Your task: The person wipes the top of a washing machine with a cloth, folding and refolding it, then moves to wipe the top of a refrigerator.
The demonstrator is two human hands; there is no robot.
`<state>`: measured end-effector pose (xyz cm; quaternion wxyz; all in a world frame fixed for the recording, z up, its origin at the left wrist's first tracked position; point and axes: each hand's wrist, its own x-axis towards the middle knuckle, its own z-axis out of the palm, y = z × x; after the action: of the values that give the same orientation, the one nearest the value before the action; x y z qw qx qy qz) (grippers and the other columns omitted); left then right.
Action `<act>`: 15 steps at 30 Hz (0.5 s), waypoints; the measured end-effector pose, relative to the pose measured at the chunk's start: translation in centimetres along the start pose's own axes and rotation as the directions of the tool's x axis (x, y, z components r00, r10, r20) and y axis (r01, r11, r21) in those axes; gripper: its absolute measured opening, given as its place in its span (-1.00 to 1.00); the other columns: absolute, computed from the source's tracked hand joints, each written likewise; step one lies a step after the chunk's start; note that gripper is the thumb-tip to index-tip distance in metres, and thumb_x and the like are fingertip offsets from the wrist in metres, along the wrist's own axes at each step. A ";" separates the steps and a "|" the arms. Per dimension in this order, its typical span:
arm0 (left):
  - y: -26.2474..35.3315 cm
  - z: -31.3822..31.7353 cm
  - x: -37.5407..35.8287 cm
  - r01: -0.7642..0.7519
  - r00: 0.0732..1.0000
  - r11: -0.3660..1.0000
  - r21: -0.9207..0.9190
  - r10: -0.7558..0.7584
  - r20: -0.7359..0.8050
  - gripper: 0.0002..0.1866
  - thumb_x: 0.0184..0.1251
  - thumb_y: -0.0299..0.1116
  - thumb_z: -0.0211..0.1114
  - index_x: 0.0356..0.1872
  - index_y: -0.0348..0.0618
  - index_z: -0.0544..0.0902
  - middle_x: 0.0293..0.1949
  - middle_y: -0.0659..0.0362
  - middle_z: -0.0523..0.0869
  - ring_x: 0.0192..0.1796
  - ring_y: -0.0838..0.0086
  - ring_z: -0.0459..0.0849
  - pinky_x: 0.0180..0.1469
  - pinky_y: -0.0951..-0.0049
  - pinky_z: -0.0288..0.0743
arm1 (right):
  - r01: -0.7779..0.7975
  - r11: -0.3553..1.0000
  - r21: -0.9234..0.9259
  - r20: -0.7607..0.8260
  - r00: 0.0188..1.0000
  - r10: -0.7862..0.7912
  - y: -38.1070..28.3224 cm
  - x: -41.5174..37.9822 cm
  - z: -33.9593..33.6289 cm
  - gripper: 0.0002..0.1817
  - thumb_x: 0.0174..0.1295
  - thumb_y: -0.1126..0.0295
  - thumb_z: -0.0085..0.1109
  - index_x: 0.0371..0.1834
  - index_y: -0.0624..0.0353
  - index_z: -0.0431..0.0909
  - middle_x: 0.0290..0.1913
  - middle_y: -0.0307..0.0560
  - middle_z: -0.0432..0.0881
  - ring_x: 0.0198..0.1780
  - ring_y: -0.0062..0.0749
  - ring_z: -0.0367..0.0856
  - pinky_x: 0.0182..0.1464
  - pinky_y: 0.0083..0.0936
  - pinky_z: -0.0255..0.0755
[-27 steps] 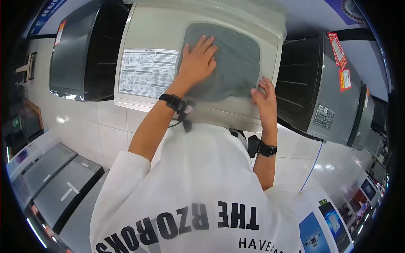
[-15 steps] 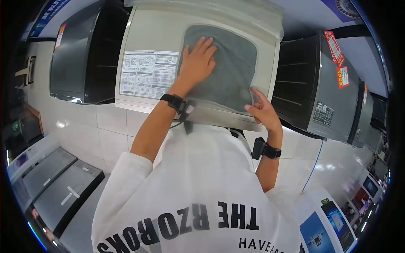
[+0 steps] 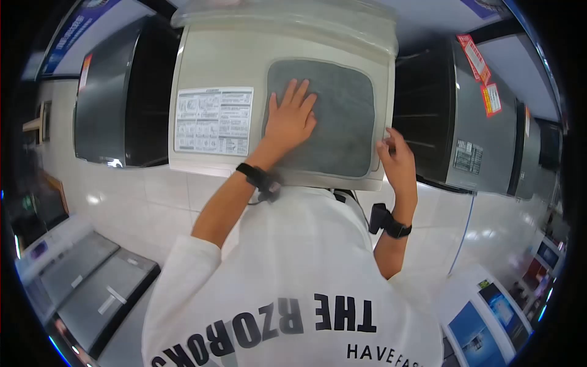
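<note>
A grey cloth (image 3: 342, 122) lies spread out on the right part of a light-coloured appliance top (image 3: 226, 55), its outline smooth with rounded corners. My left hand (image 3: 290, 122) rests palm down on the left part of this cloth, fingers spread. Just past the cloth's right side, at the edge of the top, is my right hand (image 3: 398, 156), its fingers bent and a little apart, with nothing seen in it. To the left of the cloth sits a printed instruction sheet (image 3: 214, 121).
Clear plastic wrap (image 3: 287, 21) covers the far edge. Dark appliances stand at the left (image 3: 104, 98) and right (image 3: 483, 134), the right one with red tags (image 3: 474, 58). Grey panels (image 3: 104, 293) lie lower left. A blue cable (image 3: 463, 235) crosses the tiled floor.
My right hand has let go of the cloth's lower right corner and moved right and up, off the cloth. The cloth's right side lies flatter. The view has shifted slightly.
</note>
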<state>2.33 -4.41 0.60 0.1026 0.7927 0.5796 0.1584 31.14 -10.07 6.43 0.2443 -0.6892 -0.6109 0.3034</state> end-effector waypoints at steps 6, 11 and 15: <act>1.6 0.0 -0.2 -0.051 0.997 0.999 -0.006 0.052 0.064 -0.55 0.37 -0.22 0.15 0.26 -0.05 0.54 0.59 0.09 0.28 0.65 0.08 0.14 0.45 -0.48 0.07 | 0.273 0.936 -0.223 0.134 0.959 -0.248 -4.0 2.6 3.5 -0.37 0.33 0.23 0.29 0.43 0.20 0.41 0.46 0.33 0.39 0.51 0.23 0.30 0.48 -0.07 0.27; 1.8 -0.1 -0.4 -0.074 0.990 0.997 0.005 0.073 0.120 -0.49 0.37 -0.19 0.18 0.34 -0.03 0.52 0.60 0.05 0.26 0.67 0.07 0.09 0.47 -0.44 0.03 | 0.235 0.916 -0.324 0.028 0.971 -0.239 -1.9 5.2 8.3 -0.28 0.33 0.13 0.25 0.50 0.20 0.32 0.56 0.46 0.19 0.58 0.42 0.11 0.52 0.09 0.14; 1.9 0.8 -0.3 0.073 0.997 0.996 -0.047 -0.074 -0.019 -0.41 0.40 -0.16 0.18 0.44 -0.05 0.44 0.60 -0.06 0.22 0.66 0.01 0.09 0.48 -0.37 0.07 | 0.151 0.906 -0.395 0.063 0.989 -0.137 -2.6 5.7 8.4 -0.24 0.36 0.07 0.21 0.55 0.19 0.26 0.62 0.43 0.06 0.62 0.46 -0.01 0.55 0.16 0.05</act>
<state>4.21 -5.29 0.44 0.1208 0.7665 0.6057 0.1763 23.74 -4.35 1.71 0.1103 -0.6724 -0.7130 0.1655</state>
